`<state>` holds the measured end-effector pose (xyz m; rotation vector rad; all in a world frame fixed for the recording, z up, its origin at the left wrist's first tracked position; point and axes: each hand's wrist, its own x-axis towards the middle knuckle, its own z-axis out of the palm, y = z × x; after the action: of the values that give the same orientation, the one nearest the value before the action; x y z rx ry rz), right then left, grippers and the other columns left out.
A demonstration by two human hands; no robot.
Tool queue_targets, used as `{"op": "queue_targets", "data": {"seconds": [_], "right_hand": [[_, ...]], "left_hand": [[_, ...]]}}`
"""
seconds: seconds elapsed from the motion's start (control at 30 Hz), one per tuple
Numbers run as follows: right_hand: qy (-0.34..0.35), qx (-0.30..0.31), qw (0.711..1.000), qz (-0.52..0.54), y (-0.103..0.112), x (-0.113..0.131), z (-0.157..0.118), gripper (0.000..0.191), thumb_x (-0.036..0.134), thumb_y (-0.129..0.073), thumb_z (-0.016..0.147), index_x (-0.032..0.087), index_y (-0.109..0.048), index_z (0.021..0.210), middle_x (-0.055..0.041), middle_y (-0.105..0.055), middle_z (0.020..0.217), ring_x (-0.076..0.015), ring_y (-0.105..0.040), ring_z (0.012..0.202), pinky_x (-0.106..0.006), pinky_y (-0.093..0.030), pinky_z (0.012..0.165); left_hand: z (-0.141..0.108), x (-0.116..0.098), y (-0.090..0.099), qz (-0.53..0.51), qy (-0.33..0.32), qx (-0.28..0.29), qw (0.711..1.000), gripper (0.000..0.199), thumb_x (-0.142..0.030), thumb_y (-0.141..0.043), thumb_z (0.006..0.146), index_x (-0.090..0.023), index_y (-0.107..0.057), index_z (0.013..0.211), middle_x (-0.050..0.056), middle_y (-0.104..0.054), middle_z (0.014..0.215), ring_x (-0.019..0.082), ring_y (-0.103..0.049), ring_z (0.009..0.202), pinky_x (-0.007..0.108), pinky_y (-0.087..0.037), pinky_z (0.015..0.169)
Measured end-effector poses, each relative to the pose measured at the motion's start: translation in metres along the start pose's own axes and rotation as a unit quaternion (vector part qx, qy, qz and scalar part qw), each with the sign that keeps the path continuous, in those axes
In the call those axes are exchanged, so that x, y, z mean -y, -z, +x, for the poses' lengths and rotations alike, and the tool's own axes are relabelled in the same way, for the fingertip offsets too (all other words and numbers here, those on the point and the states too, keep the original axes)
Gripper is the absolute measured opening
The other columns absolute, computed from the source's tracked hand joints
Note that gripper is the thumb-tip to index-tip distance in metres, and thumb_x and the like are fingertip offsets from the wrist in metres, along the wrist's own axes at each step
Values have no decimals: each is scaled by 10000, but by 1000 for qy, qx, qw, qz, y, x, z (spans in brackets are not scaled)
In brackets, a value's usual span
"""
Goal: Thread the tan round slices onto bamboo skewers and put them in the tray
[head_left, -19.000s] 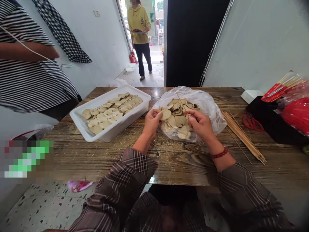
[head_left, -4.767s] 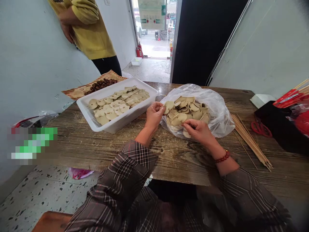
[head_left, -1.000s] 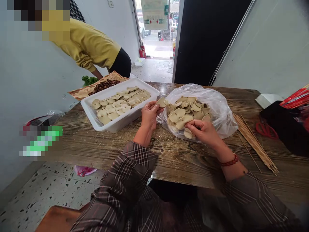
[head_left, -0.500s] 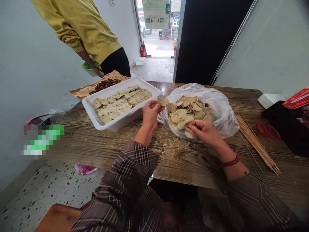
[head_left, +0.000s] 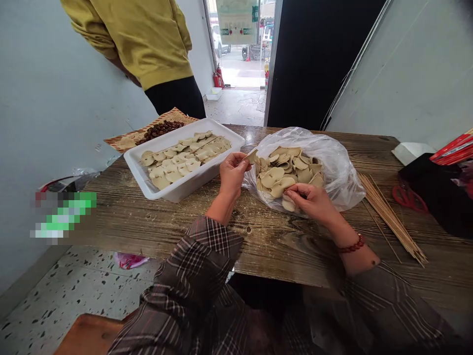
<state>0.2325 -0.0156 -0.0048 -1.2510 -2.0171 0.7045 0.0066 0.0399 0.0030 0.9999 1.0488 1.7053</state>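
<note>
My left hand (head_left: 232,172) is closed, pinching a thin beige slice (head_left: 252,156) between thumb and fingertips at the bag's left edge. A short row of folded slices (head_left: 273,176) runs from near there to my right hand (head_left: 309,198). Its closed fingertips pinch the near end of this row, apparently a skewer threaded through the slices; the stick itself is mostly hidden. Beneath and behind lies a pile of loose beige slices (head_left: 305,173) in an open clear plastic bag (head_left: 342,172). To the left, a white tray (head_left: 177,195) holds several skewers of the same slices (head_left: 172,167).
Bare bamboo skewers (head_left: 393,219) lie on the wooden table (head_left: 207,241) at right, near red scissors (head_left: 409,198) and a black container (head_left: 424,182). Dark brown pieces (head_left: 162,131) rest on patterned paper (head_left: 121,143) behind the tray. A person in a yellow top (head_left: 144,44) stands beyond.
The slice in my left hand has tilted and now shows more edge-on. My right hand has barely moved. The person in yellow has shifted right, and the green leafy item is out of sight.
</note>
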Motion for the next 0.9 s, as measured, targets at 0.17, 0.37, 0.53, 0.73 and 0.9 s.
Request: {"op": "queue_targets", "data": {"seconds": [0.17, 0.37, 0.53, 0.73, 0.9], "right_hand": [[8, -13, 1000, -2, -2, 0, 0, 268, 336, -543, 888, 149, -721, 817, -14, -653, 651, -132, -542, 599, -258, -359, 577], [11, -23, 1000, -4, -4, -2, 1, 264, 329, -541, 890, 146, -723, 831, -22, -659, 669, -141, -558, 623, -262, -367, 590], [22, -29, 999, 4, -3, -1, 0, 276, 339, -538, 896, 145, -729, 845, -26, -662, 674, -144, -566, 628, -259, -373, 583], [24, -13, 1000, 0, -3, -2, 0, 290, 363, -533, 903, 158, -733, 857, -28, -662, 673, -144, -558, 604, -255, -359, 535], [27, -19, 999, -6, -1, 0, -1, 296, 372, -537, 899, 161, -739, 852, -28, -670, 665, -146, -562, 594, -259, -376, 540]], "left_hand": [[-2, 2, -2, -1, -3, 10, 1000, 153, -202, -743, 690, -155, -621, 769, -7, -637, 737, 87, -607, 647, 234, -538, 646], [-3, 4, -3, -18, 7, 25, 1000, 144, -177, -737, 694, -147, -618, 769, -11, -629, 746, 81, -607, 671, 237, -552, 684], [-3, 1, -3, -64, 80, 24, 994, 166, -151, -718, 723, -156, -572, 801, -10, -652, 772, 93, -660, 688, 235, -556, 703], [-2, -5, -2, -104, 142, 11, 984, 152, -103, -651, 765, -155, -560, 876, 20, -695, 779, 129, -713, 710, 227, -551, 681], [-1, -5, 0, -106, 142, 10, 984, 161, -154, -695, 753, -152, -590, 874, 16, -694, 804, 118, -695, 674, 234, -555, 656]]}}
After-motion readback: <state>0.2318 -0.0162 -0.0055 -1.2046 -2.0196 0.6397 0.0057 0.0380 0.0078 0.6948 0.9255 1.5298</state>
